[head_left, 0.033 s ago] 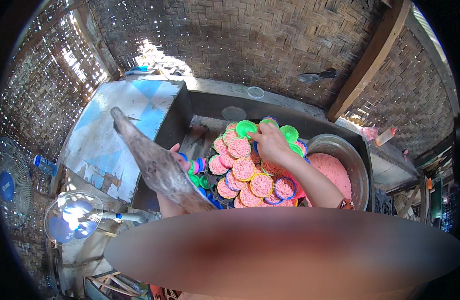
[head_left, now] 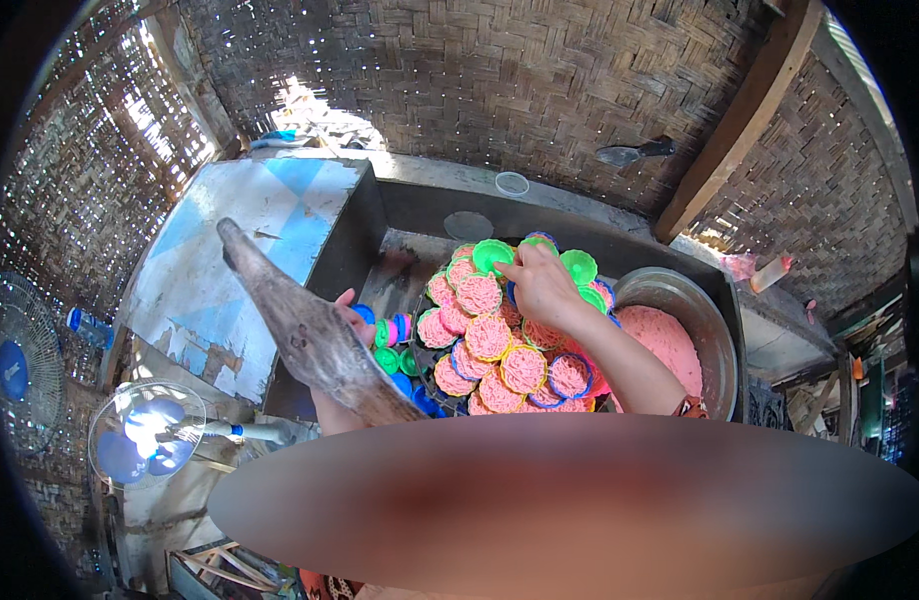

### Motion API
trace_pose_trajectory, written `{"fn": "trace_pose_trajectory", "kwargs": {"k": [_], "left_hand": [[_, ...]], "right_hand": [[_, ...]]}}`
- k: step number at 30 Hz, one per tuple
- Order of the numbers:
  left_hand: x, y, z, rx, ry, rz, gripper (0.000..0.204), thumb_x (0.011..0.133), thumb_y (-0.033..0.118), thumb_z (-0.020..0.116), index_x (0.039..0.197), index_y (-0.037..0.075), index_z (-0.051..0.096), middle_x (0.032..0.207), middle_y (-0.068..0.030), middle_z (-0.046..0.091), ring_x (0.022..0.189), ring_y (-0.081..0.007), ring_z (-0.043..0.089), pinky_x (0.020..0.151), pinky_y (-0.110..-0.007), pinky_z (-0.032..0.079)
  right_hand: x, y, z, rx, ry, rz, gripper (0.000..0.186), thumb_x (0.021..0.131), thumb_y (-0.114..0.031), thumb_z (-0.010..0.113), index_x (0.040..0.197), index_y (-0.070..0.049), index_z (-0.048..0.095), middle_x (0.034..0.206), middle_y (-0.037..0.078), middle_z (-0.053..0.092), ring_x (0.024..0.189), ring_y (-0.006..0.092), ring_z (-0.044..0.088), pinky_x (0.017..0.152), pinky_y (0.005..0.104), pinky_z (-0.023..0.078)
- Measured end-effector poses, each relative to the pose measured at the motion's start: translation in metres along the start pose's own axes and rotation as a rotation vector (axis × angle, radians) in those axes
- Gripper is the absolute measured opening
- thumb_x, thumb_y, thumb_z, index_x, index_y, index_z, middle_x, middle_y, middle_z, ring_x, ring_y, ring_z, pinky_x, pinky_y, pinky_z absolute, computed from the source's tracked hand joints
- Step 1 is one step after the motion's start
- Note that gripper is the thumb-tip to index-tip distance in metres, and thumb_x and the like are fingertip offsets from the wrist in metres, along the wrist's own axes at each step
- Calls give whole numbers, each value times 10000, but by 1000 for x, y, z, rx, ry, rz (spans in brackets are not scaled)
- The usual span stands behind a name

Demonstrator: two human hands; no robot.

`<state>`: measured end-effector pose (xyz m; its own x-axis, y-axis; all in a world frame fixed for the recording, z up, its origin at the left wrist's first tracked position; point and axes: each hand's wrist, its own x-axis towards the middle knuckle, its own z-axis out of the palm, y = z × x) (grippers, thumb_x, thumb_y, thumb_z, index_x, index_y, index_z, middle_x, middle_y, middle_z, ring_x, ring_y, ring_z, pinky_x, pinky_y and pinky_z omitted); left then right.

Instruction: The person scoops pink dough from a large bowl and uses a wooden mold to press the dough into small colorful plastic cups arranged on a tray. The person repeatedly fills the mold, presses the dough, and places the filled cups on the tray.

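Note:
My right hand (head_left: 545,285) is closed on green plastic moulds (head_left: 535,248) at the back of a pile, its forefinger touching a bright green mould (head_left: 492,255). Pink lacy rounds (head_left: 525,369) fill many coloured moulds in the pile. My left hand (head_left: 352,322) is behind a long weathered wooden lever (head_left: 310,340), which hides most of it; a few curled fingertips show, and their hold is unclear. Beside them lie blue, green and pink moulds (head_left: 387,360). At the right stands a metal basin (head_left: 720,350) of pink paste (head_left: 655,340).
A dark trough (head_left: 360,230) surrounds the work, with a patchy blue-white board (head_left: 190,280) at left. Two fans (head_left: 15,365) stand left, near a bottle (head_left: 90,328). A trowel-like tool (head_left: 635,152) is at the back wall (head_left: 480,80). A wooden post (head_left: 740,115) rises at right.
The lever's far tip and my left hand have shifted very slightly leftward. My right hand stays at the green moulds.

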<state>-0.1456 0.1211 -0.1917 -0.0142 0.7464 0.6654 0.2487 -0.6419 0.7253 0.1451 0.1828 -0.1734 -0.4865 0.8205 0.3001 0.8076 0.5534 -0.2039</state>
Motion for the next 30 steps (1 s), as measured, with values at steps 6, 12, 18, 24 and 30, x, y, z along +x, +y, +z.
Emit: {"fn": "trace_pose_trajectory", "kwargs": {"k": [6,12,18,24,30], "left_hand": [[-4,2,-12,-194,122,-77,187,729,87,637,788,56,461,661,-11,488,596,-122,509,995,-511,250],[0,5,-9,-183,148,-37,242,681,84,699,777,58,478,627,-13,496,574,-115,503,959,-495,319],[2,7,-7,-188,123,-16,262,692,120,705,805,63,476,620,-11,512,563,-126,516,958,-509,300],[1,9,-6,-236,141,-12,277,691,124,714,826,73,477,626,-16,534,567,-141,540,959,-507,289],[4,37,4,-253,165,-95,246,627,89,732,734,73,511,635,-10,509,606,-113,517,903,-441,390]], "right_hand": [[5,-5,-7,26,-28,-25,335,686,-29,534,983,-130,651,827,107,502,851,267,491,730,376,415],[2,-8,-13,73,-25,-6,356,663,-10,520,974,-124,649,859,109,514,871,273,490,761,386,421],[-3,-5,-7,30,-14,-3,343,662,-20,533,968,-120,649,878,107,523,874,274,494,762,385,422],[-1,-8,-10,55,-3,12,334,660,-23,541,964,-112,649,895,104,533,876,276,502,768,391,423],[-5,-5,-6,98,54,-13,325,677,-37,545,984,-95,634,861,115,520,873,284,501,764,393,424]]}}
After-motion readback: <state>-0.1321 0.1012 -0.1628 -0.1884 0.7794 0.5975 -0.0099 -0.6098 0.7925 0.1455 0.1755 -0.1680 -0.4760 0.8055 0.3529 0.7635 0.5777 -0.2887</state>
